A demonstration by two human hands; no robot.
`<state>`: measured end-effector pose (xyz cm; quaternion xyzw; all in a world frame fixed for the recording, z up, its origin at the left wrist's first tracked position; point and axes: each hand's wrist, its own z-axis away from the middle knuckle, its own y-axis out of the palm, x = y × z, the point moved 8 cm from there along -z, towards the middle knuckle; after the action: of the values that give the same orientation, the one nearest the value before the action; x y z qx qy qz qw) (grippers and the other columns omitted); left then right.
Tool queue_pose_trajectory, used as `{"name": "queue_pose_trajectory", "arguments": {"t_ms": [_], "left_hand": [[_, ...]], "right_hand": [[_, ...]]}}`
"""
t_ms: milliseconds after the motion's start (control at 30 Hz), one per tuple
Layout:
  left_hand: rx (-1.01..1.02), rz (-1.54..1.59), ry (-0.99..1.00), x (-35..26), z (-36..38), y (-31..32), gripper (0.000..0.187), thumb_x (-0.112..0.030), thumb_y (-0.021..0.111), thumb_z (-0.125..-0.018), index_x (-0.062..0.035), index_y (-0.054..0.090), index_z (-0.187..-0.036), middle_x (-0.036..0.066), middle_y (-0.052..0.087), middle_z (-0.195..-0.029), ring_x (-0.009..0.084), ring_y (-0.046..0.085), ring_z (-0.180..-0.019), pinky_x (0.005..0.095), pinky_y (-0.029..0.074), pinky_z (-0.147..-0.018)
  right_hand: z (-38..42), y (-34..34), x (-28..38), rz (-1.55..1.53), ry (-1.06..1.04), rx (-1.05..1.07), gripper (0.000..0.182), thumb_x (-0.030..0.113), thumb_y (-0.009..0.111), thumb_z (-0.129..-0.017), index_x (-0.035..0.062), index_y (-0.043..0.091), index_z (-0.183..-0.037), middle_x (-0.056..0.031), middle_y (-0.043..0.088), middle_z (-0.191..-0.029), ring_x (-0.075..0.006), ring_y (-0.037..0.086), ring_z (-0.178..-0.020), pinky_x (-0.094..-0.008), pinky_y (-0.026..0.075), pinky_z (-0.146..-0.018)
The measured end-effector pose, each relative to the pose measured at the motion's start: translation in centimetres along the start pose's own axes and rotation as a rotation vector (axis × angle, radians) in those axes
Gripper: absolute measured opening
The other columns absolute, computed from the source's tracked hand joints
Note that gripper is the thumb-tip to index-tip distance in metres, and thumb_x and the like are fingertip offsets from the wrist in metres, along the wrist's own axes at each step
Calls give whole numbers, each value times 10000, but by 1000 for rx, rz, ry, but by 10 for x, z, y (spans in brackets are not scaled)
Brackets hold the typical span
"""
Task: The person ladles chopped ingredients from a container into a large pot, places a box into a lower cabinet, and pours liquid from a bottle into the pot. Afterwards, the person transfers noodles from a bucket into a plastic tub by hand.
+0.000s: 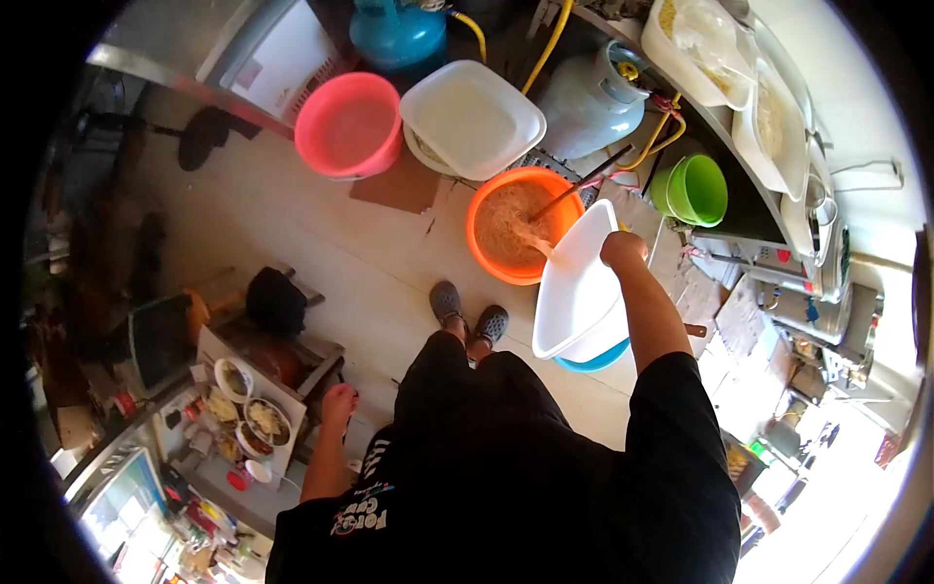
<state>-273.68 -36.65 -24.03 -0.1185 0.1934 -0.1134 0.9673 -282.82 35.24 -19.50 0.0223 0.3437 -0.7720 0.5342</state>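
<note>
My right hand [624,250] grips the rim of a white plastic basin [584,287], which is steeply tilted. From its lower lip, pale brownish liquid runs into an orange bucket [476,239] on the floor. Cloudy, foamy liquid fills much of that bucket, and a long stick [582,182] leans in it. Under the basin, part of a blue round container [600,360] shows. My left hand [341,401] hangs low at my side, fingers curled, with nothing visible in it, near a wooden stool or chair.
Beyond the orange bucket stand a pink bucket [348,125], a white tub [472,119] and two gas cylinders [592,105]. Green buckets [699,191] sit by the right counter. Left of me, a low table [294,401] holds several bowls of food.
</note>
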Motion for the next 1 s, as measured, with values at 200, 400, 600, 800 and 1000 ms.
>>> {"name": "queue_pose_trajectory", "arguments": {"t_ms": [200, 400, 600, 800, 1000], "left_hand": [[-2, -191, 198, -94, -6, 26, 227, -180, 560, -899, -23, 593, -1060, 39, 600, -823, 134, 561, -695, 280, 465, -602], [407, -966, 388, -139, -179, 37, 205, -206, 540, -846, -30, 643, -867, 181, 644, -808, 307, 619, -690, 378, 482, -623], [312, -1668, 735, -383, -206, 190, 285, -264, 504, -885, -39, 646, -987, 205, 652, -968, 387, 621, -929, 476, 488, -804], [673, -1503, 1094, -492, -176, 441, 284, -246, 551, -892, -49, 627, -1083, 178, 671, -1005, 331, 638, -960, 410, 496, -837], [1012, -1386, 756, -441, -166, 635, 348, -197, 590, -906, -33, 545, -1209, 32, 618, -941, 118, 597, -766, 303, 516, -689]], "right_hand": [[4, 29, -45, -296, 70, -102, 327, 209, 603, -829, 96, 678, -1126, -110, 653, -1176, -295, 643, -1058, -424, 539, -808], [10, 84, -51, -454, 222, -22, 303, 184, 534, -855, 33, 669, -1080, -159, 661, -1123, -311, 649, -1034, -427, 539, -811], [73, 180, -24, -1032, 551, 132, 354, 198, 539, -818, 15, 552, -1120, -214, 651, -1066, -357, 634, -1014, -453, 505, -859], [153, 250, 96, -1606, 865, 29, 426, 184, 562, -756, 24, 550, -1150, -243, 619, -1106, -400, 570, -1080, -439, 450, -924], [210, 274, 204, -1894, 1148, -4, 403, 154, 554, -756, 17, 541, -1134, -238, 616, -1103, -395, 568, -1071, -430, 446, -904]]}}
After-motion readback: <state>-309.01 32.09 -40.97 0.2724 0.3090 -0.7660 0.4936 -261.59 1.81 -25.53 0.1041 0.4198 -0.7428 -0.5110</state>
